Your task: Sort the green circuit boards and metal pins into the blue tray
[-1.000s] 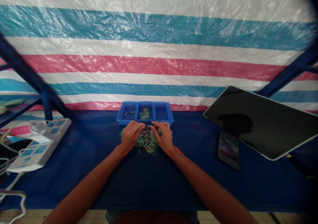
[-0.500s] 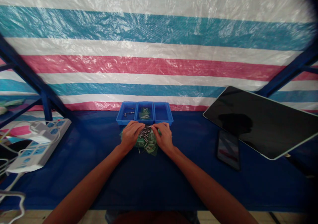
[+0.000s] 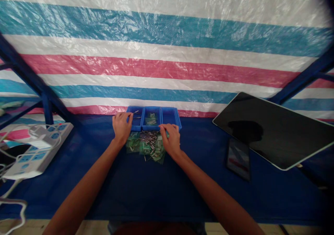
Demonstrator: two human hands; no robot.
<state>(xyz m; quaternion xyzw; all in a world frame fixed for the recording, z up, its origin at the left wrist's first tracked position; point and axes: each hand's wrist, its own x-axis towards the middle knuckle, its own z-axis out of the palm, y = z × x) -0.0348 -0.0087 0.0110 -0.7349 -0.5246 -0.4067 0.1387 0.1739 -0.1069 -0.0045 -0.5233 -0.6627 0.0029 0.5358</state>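
Observation:
My left hand (image 3: 122, 126) is at the left compartment of a blue three-part tray (image 3: 151, 128), fingertips pinched together over its edge. Thin metal pins (image 3: 137, 117) lie in that compartment beside the fingertips; whether one is between them I cannot make out. My right hand (image 3: 171, 139) is closed in a pinch by the tray's front right, and anything in its fingertips is too small to name. Between my hands lies a pile of loose metal pins (image 3: 149, 138) and small green-tinted clear packets (image 3: 133, 144). More packets (image 3: 151, 119) rest in the middle compartment.
On the right are a black flat screen panel (image 3: 276, 130) and a phone (image 3: 238, 158) by its lower left edge. A white power strip (image 3: 41, 158) with cables stands at the left. Behind the blue table (image 3: 156, 193) hangs a striped plastic sheet (image 3: 167, 68).
My hands were together over the pile, fingertips nearly meeting at small metal pieces. The left hand has moved left and up to the tray's left compartment; the right has shifted slightly up.

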